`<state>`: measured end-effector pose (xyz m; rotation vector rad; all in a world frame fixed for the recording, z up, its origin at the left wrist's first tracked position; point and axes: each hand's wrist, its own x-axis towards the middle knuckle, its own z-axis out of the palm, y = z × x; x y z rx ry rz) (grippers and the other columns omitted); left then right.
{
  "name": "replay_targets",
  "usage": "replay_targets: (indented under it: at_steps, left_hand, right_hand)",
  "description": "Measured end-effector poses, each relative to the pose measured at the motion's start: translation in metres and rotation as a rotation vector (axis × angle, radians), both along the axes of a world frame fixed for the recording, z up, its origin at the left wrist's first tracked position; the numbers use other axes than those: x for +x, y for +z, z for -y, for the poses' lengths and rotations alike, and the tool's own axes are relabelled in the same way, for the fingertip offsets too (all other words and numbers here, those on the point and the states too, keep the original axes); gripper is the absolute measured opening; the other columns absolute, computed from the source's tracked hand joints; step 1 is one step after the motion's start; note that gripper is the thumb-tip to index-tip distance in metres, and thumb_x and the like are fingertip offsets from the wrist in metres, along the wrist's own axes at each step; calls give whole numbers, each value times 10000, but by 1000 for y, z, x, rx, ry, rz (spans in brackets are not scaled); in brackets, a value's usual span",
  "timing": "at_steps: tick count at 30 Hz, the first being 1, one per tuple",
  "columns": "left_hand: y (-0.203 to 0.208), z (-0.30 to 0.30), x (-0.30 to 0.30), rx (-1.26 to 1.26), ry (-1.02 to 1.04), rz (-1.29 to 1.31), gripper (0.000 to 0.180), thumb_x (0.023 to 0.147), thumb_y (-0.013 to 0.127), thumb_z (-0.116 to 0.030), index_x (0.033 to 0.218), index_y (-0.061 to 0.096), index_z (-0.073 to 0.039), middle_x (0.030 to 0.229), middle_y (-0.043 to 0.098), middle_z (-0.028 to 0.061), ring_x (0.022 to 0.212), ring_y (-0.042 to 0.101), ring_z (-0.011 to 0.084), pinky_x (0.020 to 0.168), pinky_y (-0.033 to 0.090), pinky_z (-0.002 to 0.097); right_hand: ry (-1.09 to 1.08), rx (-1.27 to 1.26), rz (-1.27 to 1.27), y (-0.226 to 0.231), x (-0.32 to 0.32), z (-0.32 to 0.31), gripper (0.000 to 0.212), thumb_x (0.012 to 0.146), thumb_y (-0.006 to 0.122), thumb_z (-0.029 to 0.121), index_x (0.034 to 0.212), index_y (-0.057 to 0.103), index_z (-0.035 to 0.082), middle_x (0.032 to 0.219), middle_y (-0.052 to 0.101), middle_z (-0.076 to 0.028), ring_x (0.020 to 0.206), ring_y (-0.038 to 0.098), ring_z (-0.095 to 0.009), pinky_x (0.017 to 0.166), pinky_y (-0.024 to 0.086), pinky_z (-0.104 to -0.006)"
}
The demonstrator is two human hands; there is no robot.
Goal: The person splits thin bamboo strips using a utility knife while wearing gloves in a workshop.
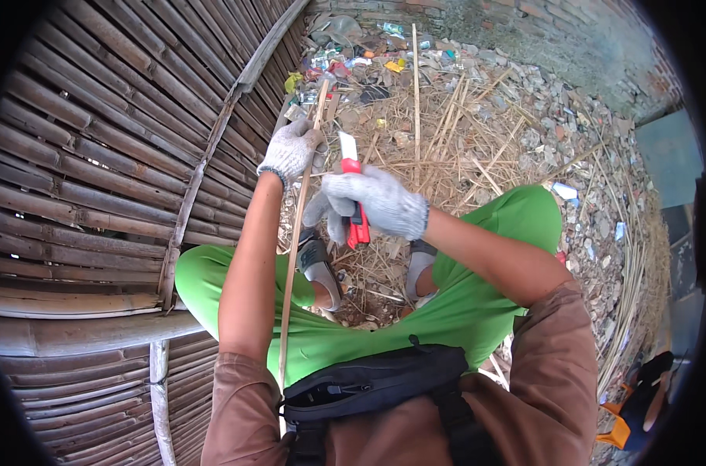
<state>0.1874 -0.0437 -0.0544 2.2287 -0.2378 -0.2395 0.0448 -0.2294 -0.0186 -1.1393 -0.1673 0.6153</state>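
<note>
A wall of weathered bamboo slats (96, 186) fills the left side, with a slanting pole (201, 171) across it and a thick horizontal pole (96, 334) lower down. Small chinks of light show between some slats. At the far end stands a brick wall (555, 39), partly covered in patchy grey-green plaster. The ground (551, 136) is rough and stony, strewn with dry straw (446, 182) and colourful litter (349, 58). A grey-blue panel (667, 159) stands at the right, in soft daylight.

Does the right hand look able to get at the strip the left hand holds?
Probably yes: the right hand, holding a red cutter, is close beside the strip, and nothing visible lies between them.
</note>
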Motion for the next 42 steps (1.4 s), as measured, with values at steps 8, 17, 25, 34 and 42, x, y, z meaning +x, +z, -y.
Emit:
replay_targets:
  at_steps: [8,17,25,34,42]
  left_hand:
    - [63,-31,-101,-860,-4,-269,291,1043,635,-113,1288,613,44,890,678,79,682,619,149,611,537,296]
    - [45,-28,-116,-906,127,-289,370,1060,631,-154,1389,589,11,956,682,55,708,619,115,587,505,251]
    - [39,-25,-168,-791,194,-297,486,1087,630,-226,1507,533,-4,937,724,34,625,599,62,491,468,215]
    - [18,-11,-177,-657,238,-419,402,1107,599,-248,1419,581,5,894,706,23,587,581,58,466,457,211]
    - [-1,-8,-188,-738,307,-452,548,1097,627,-264,1550,498,15,886,698,-1,579,542,33,461,424,208]
  right_hand:
    - [483,949,592,93,-56,12,349,1042,649,295,836,654,12,1038,755,-292,683,734,-270,586,576,-398]
    - [529,1039,684,121,-52,3,292,998,723,267,918,692,-12,988,749,-276,659,724,-282,538,552,-388]
    - [77,-401,524,106,-24,31,365,1044,675,338,897,706,5,857,731,-154,699,702,-256,621,539,-370]
    - [-290,-1386,1015,-32,31,20,360,962,662,458,860,697,115,807,732,-160,799,736,-402,722,586,-550]
    - [-152,-1409,1105,-46,31,7,286,913,670,402,847,712,127,802,737,-169,758,742,-391,689,589,-555]
